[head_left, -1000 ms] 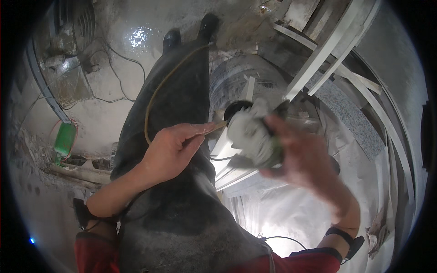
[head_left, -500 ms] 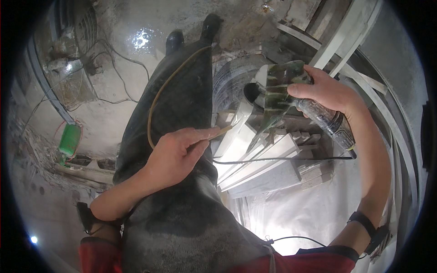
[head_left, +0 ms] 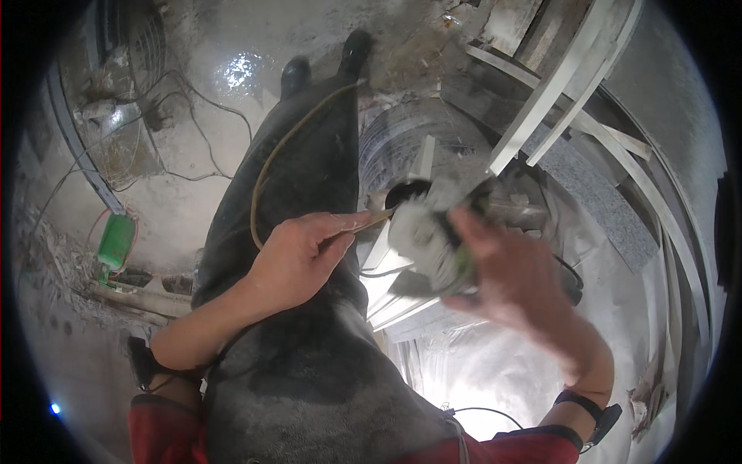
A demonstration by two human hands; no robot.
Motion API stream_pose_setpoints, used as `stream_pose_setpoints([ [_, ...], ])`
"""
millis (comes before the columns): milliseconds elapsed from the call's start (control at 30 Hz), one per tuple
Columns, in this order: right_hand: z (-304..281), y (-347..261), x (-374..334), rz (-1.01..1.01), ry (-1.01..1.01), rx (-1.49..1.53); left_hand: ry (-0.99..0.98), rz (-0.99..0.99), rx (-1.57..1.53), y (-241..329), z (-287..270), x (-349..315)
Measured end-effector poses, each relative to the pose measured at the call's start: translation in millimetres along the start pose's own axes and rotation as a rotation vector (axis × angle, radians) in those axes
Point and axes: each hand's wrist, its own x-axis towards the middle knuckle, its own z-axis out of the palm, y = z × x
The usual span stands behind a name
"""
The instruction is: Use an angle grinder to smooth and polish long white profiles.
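My left hand [head_left: 301,255] pinches the end of a thin yellowish hose [head_left: 260,174] between thumb and fingers. The hose runs down over my dark wet apron [head_left: 301,356], and its tip points right, toward the tool. My right hand [head_left: 510,271], smeared by motion, is closed around a power grinder [head_left: 425,243]. A pale, dusty round front faces me; the grinder's body is mostly hidden behind my fingers. Beside the hose tip shows a dark round cup-like part [head_left: 407,192]. Under the tool lie white strips [head_left: 402,309], partly covered by it.
Long pale strips [head_left: 553,85] lean in from the upper right. A grey speckled slab [head_left: 599,201] lies below them. Dark cables [head_left: 193,93] trail over the wet floor at left, near a green bottle-like object [head_left: 117,241]. My dark boots [head_left: 355,52] stand at the far side.
My right hand has brought the grinder down and left, close to the left hand, and turned it so its round front shows. The left hand holds the hose almost where it was.
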Motion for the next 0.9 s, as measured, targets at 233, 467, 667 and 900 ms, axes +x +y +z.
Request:
stream_pose_setpoints([
  [233, -64, 96, 71, 0.302, -0.191, 0.799, -0.013, -0.008, 0.065, 16, -2, 0],
  [467, -39, 25, 14, 0.151, 0.054, 0.314, 0.017, 0.002, 0.001, 14, -4, -5],
  [667, 9, -9, -6, -0.154, 0.106, -0.230, -0.003, 0.019, -0.005, 8, -4, -1],
  [900, -54, 84, 54, 0.150, -0.106, 0.781, -0.066, -0.050, 0.091, 28, -4, 5],
])
